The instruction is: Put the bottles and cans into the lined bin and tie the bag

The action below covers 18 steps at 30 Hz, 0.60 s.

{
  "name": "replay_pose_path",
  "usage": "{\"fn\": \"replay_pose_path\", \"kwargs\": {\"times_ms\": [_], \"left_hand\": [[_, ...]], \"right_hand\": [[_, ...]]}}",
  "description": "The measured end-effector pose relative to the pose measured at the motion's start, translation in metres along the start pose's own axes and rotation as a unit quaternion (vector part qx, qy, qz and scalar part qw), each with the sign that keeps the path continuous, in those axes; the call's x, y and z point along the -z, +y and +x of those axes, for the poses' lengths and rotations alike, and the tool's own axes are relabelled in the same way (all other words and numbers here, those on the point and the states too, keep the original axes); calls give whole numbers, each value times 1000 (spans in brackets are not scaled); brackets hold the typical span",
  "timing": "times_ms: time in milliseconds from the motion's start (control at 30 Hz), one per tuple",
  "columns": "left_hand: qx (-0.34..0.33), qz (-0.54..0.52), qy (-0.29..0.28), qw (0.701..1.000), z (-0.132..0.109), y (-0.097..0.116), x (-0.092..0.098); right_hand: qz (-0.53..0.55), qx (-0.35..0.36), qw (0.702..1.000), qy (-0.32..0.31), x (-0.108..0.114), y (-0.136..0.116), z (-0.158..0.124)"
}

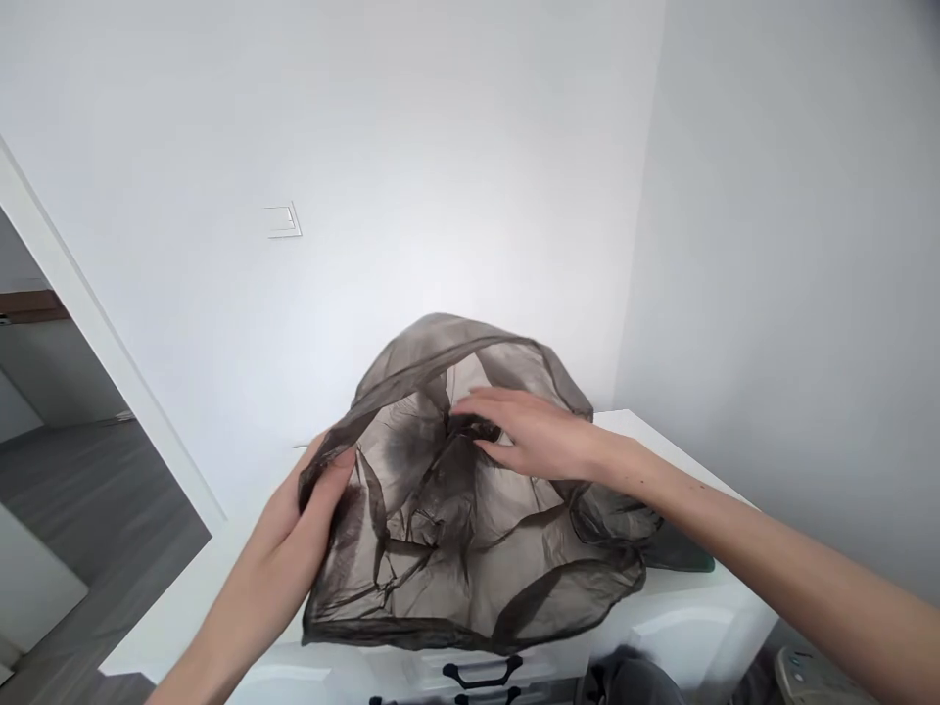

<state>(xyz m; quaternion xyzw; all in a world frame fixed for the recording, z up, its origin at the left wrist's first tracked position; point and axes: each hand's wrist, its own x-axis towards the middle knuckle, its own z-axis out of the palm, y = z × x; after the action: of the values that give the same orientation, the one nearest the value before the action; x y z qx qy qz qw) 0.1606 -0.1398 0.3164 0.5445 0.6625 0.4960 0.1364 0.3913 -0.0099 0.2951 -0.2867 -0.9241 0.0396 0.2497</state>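
Observation:
A thin, see-through dark plastic bag [470, 529] is spread wide in front of me, its mouth facing my view and its film creased. My left hand [312, 509] pinches the bag's left rim, with the thumb on the inside and the fingers behind the film. Inside the mouth is my right hand [525, 431], its fingers stretched out and the thumb held apart. That hand grips nothing; whether its fingertips touch the film I cannot tell. More bunched film [617, 514] hangs at the bag's right side, below my right forearm.
Beneath the bag stands a white cabinet [183, 597] with dark drawer handles [483, 674]. A flat dark item with a green edge [682, 550] lies at its right. A light switch [283, 220] is on the white wall. At left is a doorway; a pale device [815, 676] sits lower right.

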Motion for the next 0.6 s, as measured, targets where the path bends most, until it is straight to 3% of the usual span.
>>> {"fn": "replay_pose_path", "kwargs": {"times_ms": [100, 233, 433, 600], "left_hand": [[-2, -11, -14, 1000, 1, -15, -10], [-2, -39, -15, 999, 5, -26, -20], [17, -64, -17, 998, 12, -32, -27], [33, -68, -62, 995, 19, -43, -30]], "right_hand": [[27, -26, 996, -82, -7, 0, -1], [17, -37, 990, -134, -14, 5, 7], [-82, -77, 978, -175, -34, 39, 40], [-94, -87, 961, -246, -41, 65, 67]]}}
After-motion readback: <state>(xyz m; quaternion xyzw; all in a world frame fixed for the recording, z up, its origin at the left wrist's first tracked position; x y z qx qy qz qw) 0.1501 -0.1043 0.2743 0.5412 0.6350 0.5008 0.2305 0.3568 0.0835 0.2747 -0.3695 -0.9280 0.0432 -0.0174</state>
